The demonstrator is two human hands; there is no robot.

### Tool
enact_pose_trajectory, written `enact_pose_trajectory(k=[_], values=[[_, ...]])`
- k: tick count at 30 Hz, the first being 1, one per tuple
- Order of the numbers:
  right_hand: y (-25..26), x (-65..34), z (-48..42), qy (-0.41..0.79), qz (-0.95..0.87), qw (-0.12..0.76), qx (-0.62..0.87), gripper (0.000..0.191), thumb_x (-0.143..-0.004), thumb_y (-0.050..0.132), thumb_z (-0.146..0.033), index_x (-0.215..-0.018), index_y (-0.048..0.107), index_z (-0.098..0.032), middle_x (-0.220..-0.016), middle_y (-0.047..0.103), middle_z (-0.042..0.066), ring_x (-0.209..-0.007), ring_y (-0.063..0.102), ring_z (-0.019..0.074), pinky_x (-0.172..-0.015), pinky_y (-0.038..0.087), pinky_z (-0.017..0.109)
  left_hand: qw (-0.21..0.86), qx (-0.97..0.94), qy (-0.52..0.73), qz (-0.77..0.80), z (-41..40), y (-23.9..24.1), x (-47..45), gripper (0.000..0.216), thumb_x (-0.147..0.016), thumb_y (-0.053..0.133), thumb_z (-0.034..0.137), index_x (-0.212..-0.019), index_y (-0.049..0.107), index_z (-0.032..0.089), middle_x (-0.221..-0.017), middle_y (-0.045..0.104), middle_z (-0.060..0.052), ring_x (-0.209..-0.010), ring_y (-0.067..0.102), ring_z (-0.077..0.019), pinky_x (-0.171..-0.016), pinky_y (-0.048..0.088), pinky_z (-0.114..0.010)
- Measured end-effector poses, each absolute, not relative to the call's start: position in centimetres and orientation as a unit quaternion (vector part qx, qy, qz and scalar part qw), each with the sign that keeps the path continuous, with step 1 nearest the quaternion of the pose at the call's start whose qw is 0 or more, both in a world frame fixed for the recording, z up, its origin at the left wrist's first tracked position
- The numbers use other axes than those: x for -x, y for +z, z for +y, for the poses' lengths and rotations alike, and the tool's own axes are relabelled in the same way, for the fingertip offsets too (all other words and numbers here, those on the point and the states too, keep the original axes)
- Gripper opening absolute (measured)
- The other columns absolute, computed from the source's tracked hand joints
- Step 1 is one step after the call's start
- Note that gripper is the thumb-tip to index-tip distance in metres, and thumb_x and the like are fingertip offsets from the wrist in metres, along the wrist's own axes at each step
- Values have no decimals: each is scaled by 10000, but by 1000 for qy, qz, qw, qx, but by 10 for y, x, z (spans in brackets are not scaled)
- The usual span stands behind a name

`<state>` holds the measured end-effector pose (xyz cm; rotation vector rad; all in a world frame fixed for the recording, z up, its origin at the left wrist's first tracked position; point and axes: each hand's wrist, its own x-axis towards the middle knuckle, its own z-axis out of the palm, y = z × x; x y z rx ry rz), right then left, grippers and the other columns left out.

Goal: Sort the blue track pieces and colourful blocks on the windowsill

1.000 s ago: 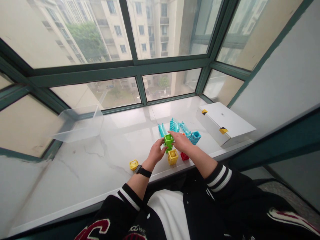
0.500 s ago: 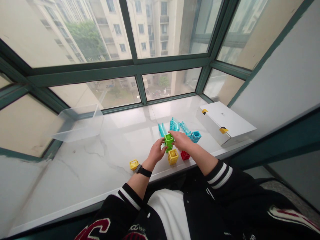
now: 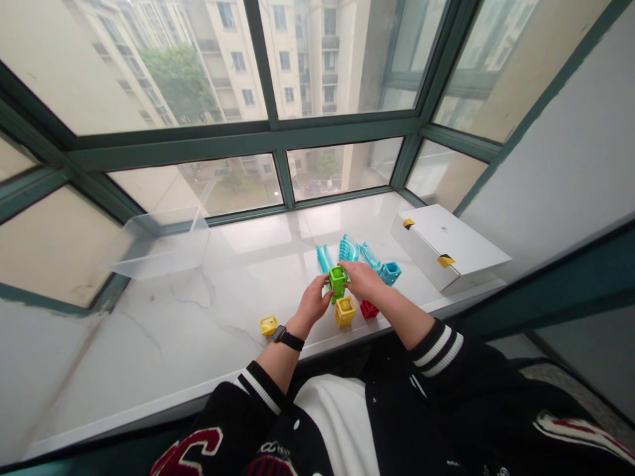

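A small stack of green cube blocks point(image 3: 338, 281) stands on the white marble sill point(image 3: 198, 324). My left hand point(image 3: 312, 304) grips it from the left, and my right hand point(image 3: 364, 279) grips it from the right at the top. Just in front of the stack sits a yellow cube block point(image 3: 344, 311), with a red block point(image 3: 368, 309) under my right wrist. Another yellow block point(image 3: 268, 324) lies to the left, near my watch. Behind my hands lie several turquoise ribbed track pieces point(image 3: 347, 250) and a turquoise cube point(image 3: 390, 272).
A clear plastic bin point(image 3: 163, 243) sits at the back left of the sill. A white cardboard box point(image 3: 446, 246) lies at the right end. Window panes with green frames close off the back and sides.
Both hands stay on the green stack with almost no shift. The camera has tilted slightly, moving the whole scene a little to the right.
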<state>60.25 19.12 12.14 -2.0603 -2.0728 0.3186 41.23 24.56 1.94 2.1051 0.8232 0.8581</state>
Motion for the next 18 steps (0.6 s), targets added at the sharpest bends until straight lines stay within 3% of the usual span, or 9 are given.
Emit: enact_pose_trajectory(k=[18], values=[[126,-602,191,91,-697,66,708,459,-885,781,-285,-1306,608,-233,-1177,753,108,-1115,694,289,-895,474,328,339,-813,341,329,245,16,-413,533,-906,709,176,-1417,565,226,-1321,698,-123,-1145,720,-256,-1017,598,-475]])
